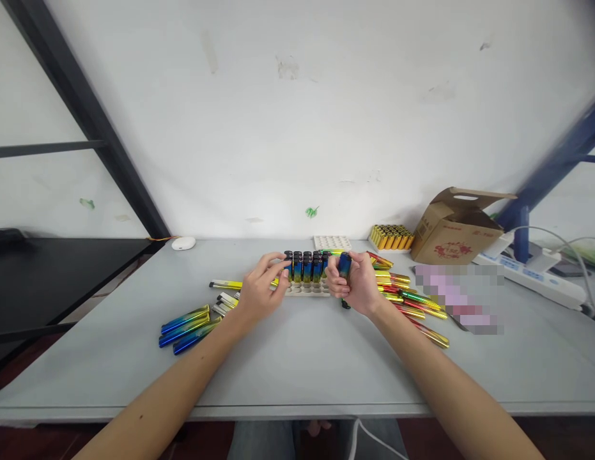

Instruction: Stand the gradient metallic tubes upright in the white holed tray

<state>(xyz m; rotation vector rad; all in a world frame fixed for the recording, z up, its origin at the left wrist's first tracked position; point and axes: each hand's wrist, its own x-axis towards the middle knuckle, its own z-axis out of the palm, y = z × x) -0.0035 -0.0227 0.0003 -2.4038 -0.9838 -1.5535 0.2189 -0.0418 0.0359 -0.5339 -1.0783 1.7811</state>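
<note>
A white holed tray (309, 290) holds several upright blue-and-yellow tubes (307, 268) with black tops. At the left end of these rows is my left hand (264, 287), its thumb and fingertips pinched on a tube at the corner. Its palm faces the tray and hides part of that tube. To the right of the tray my right hand (355, 281) is closed in a fist around a dark blue tube (344, 264), held upright. A small black end (345, 305) shows below this fist.
Shiny blue-and-yellow sleeves (189, 327) lie at left, red, gold and green ones (417, 303) at right. Behind are another white holed tray (332, 243), a tray of yellow cylinders (392, 237), an open cardboard box (457, 233), a power strip (537, 278) and a white case (183, 243).
</note>
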